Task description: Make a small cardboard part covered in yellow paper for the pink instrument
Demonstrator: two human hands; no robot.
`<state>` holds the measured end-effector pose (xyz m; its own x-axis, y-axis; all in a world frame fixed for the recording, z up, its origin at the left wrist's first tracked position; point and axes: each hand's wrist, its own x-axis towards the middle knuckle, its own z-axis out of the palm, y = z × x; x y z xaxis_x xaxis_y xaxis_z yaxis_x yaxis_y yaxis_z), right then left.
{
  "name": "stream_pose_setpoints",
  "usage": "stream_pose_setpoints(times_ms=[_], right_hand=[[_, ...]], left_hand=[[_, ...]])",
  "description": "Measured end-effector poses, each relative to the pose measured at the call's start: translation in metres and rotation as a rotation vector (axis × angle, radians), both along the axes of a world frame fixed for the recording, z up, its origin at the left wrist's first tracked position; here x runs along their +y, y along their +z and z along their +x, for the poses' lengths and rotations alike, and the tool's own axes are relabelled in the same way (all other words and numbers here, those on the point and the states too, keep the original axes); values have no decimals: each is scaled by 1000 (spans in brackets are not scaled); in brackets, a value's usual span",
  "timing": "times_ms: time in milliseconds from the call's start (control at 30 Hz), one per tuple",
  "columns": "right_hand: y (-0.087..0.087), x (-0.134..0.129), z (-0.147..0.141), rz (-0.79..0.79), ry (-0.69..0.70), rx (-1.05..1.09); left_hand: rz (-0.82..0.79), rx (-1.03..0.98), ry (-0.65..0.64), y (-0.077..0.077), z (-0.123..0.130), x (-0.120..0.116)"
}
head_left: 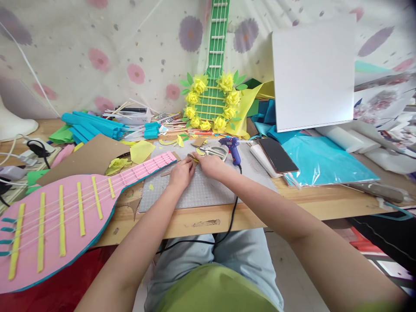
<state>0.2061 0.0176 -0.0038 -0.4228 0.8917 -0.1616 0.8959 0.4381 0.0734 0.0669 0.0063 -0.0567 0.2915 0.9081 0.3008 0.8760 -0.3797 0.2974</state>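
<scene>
My left hand [182, 171] and my right hand [208, 164] meet over the grey cutting mat [191, 199]. Their fingers are closed together on a small brown and yellow strip [193, 157], which they mostly cover. I cannot make out its exact kind. Just beyond my right hand lie grey-handled scissors [218, 151]. A purple glue gun [233, 151] rests to their right, its black cord running down over the table edge. To the left, a pink cardboard pipa [69, 203] with yellow strips and white strings lies at an angle, its neck end close to my left hand.
A green stringed instrument model [214, 95] with yellow paper flowers leans at the back. Phone [277, 155], blue packaged paper [325, 158] and a white board [313, 78] stand or lie right. Blue paper rolls [92, 125], brown cardboard [87, 158] and a power strip [48, 160] are left.
</scene>
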Motion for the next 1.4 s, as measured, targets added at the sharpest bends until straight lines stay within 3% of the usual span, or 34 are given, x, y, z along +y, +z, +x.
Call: stream_pose_setpoints(times_ms=[1033,1400], right_hand=[[1,5,-1,23,25,15],[15,16,2,-41,97,-38]], left_hand=[[37,-93,25,-6,0,1],[-27,-93,55,-1,-1,-1]])
